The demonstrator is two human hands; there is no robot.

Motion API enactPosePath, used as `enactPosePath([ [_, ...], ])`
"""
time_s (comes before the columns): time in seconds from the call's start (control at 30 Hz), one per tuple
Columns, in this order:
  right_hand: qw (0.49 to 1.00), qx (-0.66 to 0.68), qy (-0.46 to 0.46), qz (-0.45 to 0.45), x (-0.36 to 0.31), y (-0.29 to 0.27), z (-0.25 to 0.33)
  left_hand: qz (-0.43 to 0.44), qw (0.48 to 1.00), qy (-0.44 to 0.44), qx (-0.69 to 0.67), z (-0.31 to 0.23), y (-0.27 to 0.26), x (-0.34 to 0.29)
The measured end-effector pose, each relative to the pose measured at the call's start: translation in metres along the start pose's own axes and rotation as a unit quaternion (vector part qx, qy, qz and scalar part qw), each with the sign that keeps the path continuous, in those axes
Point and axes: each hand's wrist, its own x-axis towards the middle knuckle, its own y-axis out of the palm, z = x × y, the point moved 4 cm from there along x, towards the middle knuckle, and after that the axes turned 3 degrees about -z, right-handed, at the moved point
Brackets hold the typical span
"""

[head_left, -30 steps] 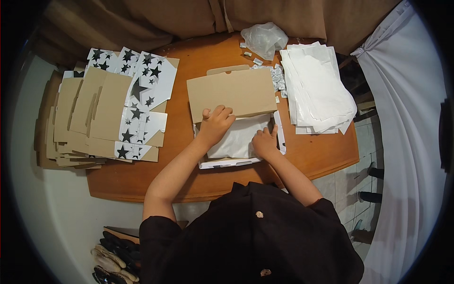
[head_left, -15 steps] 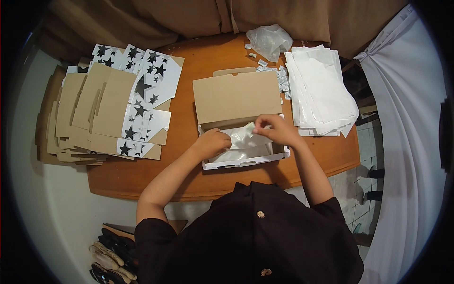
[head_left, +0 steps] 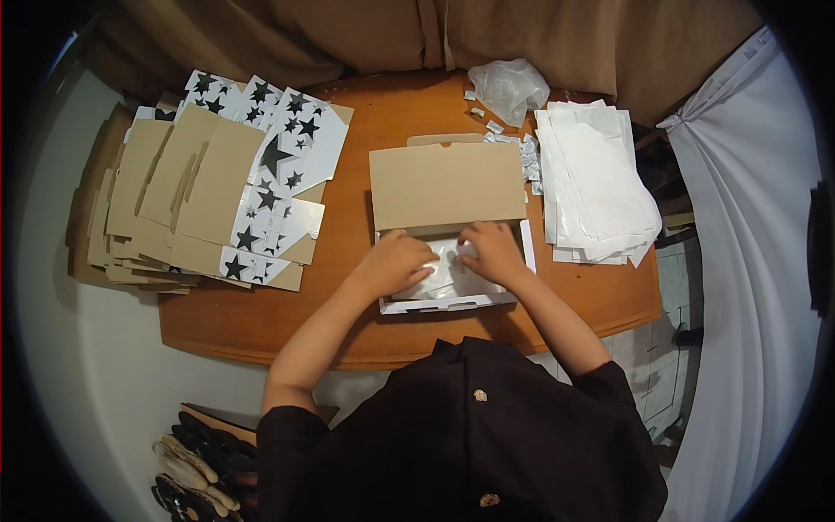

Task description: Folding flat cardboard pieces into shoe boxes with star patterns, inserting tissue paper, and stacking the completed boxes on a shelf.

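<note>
An open cardboard box stands before me, brown inside its raised lid and white along its front edge. Thin white paper lies inside it, wrinkled and slightly shiny. My left hand reaches over the left side of the box, its fingers curled onto the paper. My right hand is inside the right part, thumb and fingers closed at the paper's edge. Both fingertips are close together near the box's middle. What lies beneath the paper is hidden.
Flattened brown boxes with black-star printing are piled at the left. A stack of white paper sheets lies at the right. Small white sachets are scattered behind the box, near a clear plastic bag. Shoes sit below, left.
My right hand has come down and inward into the box, and the pale piece it held up is out of sight. My left hand has shifted slightly over the paper.
</note>
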Motion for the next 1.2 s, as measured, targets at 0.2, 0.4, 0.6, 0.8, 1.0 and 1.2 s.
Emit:
enactPosePath([
  [0.2,0.952,0.16,0.156,-0.209,-0.001,-0.048,-0.081,-0.365,0.909,-0.171,-0.106,-0.015,-0.029,-0.066],
  [0.4,0.765,0.456,0.39,-0.233,-0.008,-0.007,-0.114,-0.272,0.947,-0.167,-0.026,-0.043,0.047,-0.11],
  [0.6,0.74,0.549,0.312,-0.232,-0.003,0.028,-0.113,-0.3,0.938,-0.174,0.016,-0.023,0.086,-0.107],
  [0.8,0.752,0.532,0.195,-0.339,-0.008,-0.005,-0.096,-0.343,0.926,-0.153,0.031,-0.018,0.075,-0.094],
  [1.0,0.794,0.46,0.104,-0.382,-0.031,-0.034,-0.043,-0.357,0.916,-0.176,0.057,-0.01,0.084,-0.085],
  [1.2,0.837,0.383,0.097,-0.379,-0.062,-0.028,-0.017,-0.424,0.863,-0.155,0.229,-0.045,0.094,-0.065],
])
